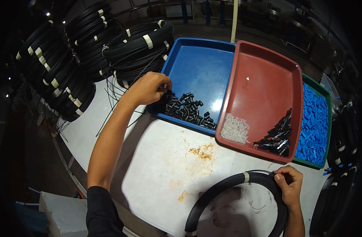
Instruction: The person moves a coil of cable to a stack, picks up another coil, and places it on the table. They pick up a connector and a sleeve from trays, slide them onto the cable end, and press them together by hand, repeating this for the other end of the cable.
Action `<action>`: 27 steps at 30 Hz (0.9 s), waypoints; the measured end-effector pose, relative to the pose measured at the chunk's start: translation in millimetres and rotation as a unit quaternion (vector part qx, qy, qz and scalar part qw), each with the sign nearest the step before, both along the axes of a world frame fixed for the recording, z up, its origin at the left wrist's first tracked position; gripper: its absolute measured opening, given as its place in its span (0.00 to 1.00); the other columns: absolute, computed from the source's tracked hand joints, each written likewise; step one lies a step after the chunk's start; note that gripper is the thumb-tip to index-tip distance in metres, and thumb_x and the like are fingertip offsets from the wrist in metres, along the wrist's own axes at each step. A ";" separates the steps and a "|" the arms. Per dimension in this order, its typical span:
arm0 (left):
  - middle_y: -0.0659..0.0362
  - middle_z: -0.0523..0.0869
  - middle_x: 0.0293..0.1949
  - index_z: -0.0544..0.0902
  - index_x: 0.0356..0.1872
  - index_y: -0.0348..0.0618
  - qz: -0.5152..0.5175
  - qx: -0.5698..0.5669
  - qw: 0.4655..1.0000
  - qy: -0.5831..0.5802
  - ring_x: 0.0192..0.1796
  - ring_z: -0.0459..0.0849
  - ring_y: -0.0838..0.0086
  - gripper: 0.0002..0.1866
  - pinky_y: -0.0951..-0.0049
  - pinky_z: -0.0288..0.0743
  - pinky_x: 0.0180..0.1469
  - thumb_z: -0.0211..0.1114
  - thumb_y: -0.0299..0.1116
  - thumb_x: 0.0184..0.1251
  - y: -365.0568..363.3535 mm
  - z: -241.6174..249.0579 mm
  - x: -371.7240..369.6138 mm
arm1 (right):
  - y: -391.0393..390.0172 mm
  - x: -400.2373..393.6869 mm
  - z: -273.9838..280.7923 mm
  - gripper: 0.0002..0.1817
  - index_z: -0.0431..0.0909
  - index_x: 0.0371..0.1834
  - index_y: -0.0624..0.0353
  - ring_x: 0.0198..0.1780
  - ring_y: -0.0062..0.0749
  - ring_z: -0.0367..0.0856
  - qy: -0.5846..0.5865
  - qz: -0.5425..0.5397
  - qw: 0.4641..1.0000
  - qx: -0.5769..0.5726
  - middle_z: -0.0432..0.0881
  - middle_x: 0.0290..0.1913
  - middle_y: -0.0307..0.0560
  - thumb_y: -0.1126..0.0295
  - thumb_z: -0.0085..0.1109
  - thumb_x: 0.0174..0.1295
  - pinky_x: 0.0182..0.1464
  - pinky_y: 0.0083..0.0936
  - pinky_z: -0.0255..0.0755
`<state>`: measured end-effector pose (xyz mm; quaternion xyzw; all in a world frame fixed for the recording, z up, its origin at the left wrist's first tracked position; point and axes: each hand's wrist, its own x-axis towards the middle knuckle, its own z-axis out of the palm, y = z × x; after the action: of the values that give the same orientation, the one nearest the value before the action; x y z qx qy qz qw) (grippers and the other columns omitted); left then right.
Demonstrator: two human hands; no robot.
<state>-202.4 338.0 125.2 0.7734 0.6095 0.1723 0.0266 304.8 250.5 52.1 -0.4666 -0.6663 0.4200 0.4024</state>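
My left hand (149, 87) is over the near left corner of the blue tray (204, 67), its fingers curled together. Whatever sits between those fingertips is hidden. Just beside them lies a pile of small black plastic pieces (191, 108). On the right, my right hand (289, 185) pinches the rim of a coil of black cable (212, 193), with thumb and fingers around the strands near a loose end. Pale tape (246, 177) binds the coil, which hangs over the near part of the white table (153, 173).
Tall stacks of taped black coils (54, 71) stand at the left, with another stack (139, 43) behind my left hand. A red tray (264, 79) holds white pieces (235, 128) and dark slim pieces (277, 136). Blue pieces (313, 122) fill a green tray (329, 118).
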 end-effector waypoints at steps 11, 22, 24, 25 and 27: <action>0.58 0.89 0.43 0.92 0.43 0.45 -0.004 -0.002 0.998 0.068 0.46 0.89 0.62 0.11 0.64 0.82 0.50 0.75 0.27 0.58 1.1 -23.0 10.6 | 0.3 -0.5 1.1 0.03 0.85 0.37 0.68 0.31 0.14 0.70 0.004 -0.002 1.000 -0.006 0.80 0.32 0.37 0.80 0.68 0.62 0.36 0.16 0.64; 0.58 0.89 0.43 0.90 0.38 0.42 -0.024 0.039 0.995 0.090 0.48 0.85 0.60 0.09 0.60 0.78 0.53 0.74 0.26 0.54 -0.4 -28.4 6.3 | 0.2 -0.6 -0.4 0.03 0.85 0.37 0.68 0.31 0.14 0.70 -0.004 -0.006 1.000 0.006 0.80 0.32 0.37 0.80 0.68 0.62 0.36 0.16 0.64; 0.58 0.89 0.43 0.90 0.37 0.42 -0.021 0.053 0.993 0.101 0.48 0.85 0.60 0.09 0.60 0.77 0.54 0.74 0.25 0.53 -3.3 -26.9 7.5 | 0.2 -0.8 -0.7 0.03 0.85 0.36 0.68 0.31 0.14 0.70 -0.004 -0.006 1.000 0.011 0.80 0.32 0.36 0.79 0.68 0.62 0.36 0.16 0.64; 0.58 0.90 0.42 0.90 0.38 0.42 0.000 0.058 0.994 0.087 0.48 0.84 0.60 0.09 0.60 0.77 0.54 0.73 0.24 0.53 -5.6 -26.4 8.2 | 0.3 -0.4 -0.8 0.03 0.85 0.37 0.68 0.31 0.14 0.70 -0.003 -0.006 1.000 0.008 0.80 0.32 0.36 0.79 0.68 0.62 0.36 0.16 0.64; 0.59 0.90 0.41 0.90 0.38 0.42 0.021 0.063 0.995 0.074 0.47 0.84 0.60 0.10 0.60 0.76 0.55 0.72 0.23 0.53 -9.5 -27.2 8.5 | -0.3 -0.2 -1.2 0.03 0.85 0.37 0.68 0.31 0.14 0.70 -0.002 -0.005 1.000 0.005 0.80 0.32 0.36 0.79 0.68 0.62 0.36 0.16 0.64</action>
<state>-193.9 328.5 98.1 0.7711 0.6138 0.1536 -0.0709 304.6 250.2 50.9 -0.4682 -0.6672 0.4136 0.4055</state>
